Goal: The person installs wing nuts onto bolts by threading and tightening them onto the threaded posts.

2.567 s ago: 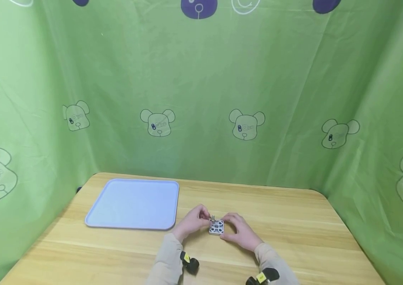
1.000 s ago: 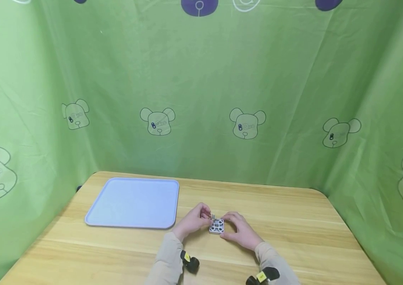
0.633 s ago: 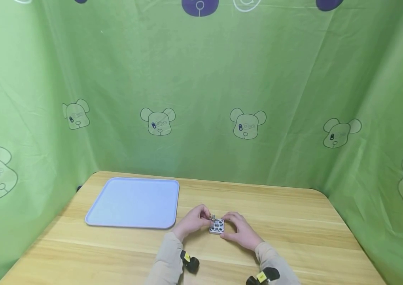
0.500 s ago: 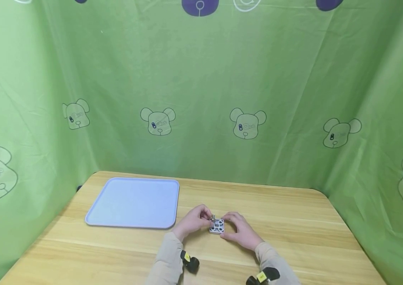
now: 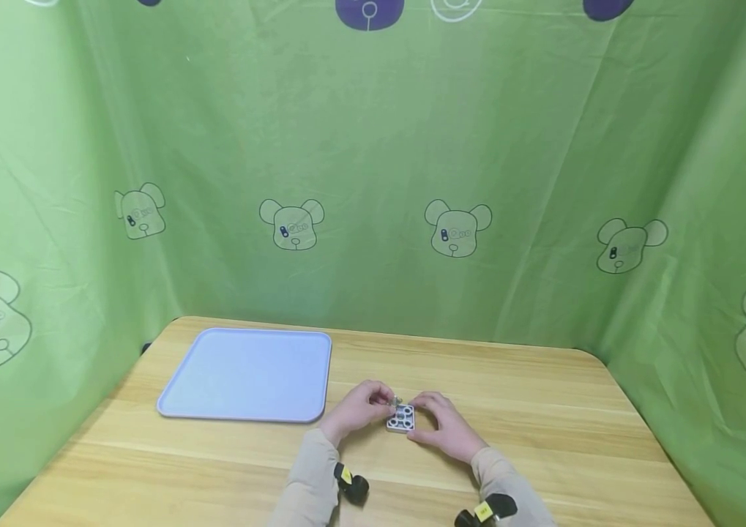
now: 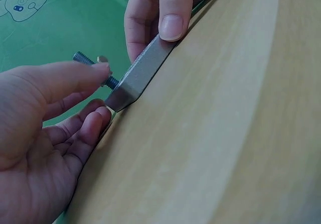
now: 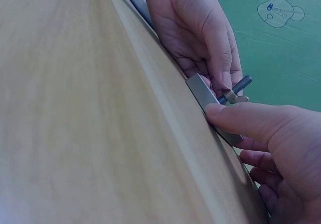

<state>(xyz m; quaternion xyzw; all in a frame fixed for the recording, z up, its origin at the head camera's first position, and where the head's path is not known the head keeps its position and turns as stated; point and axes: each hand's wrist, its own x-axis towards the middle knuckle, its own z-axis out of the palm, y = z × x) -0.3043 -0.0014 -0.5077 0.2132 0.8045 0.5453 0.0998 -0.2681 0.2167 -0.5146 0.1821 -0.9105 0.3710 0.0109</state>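
A small square metal block with round holes (image 5: 401, 424) lies on the wooden table. From one corner a threaded bolt (image 7: 244, 84) sticks up, carrying a brass-coloured wing nut (image 7: 232, 97) partway along it. My left hand (image 5: 355, 410) pinches the wing nut between thumb and index finger, which hide part of it in the left wrist view. My right hand (image 5: 449, 432) grips the block by its opposite edges, thumb at the near side and fingers at the far side. The block's underside is hidden.
A pale blue tray (image 5: 247, 375) lies on the table (image 5: 511, 388) to the left of the hands. Green curtains (image 5: 373, 146) with bear prints hang behind the table and at both sides.
My left fingertips shift slightly right around the bolt, and the wing nut shows at a different angle. My right hand and the block stay nearly still.
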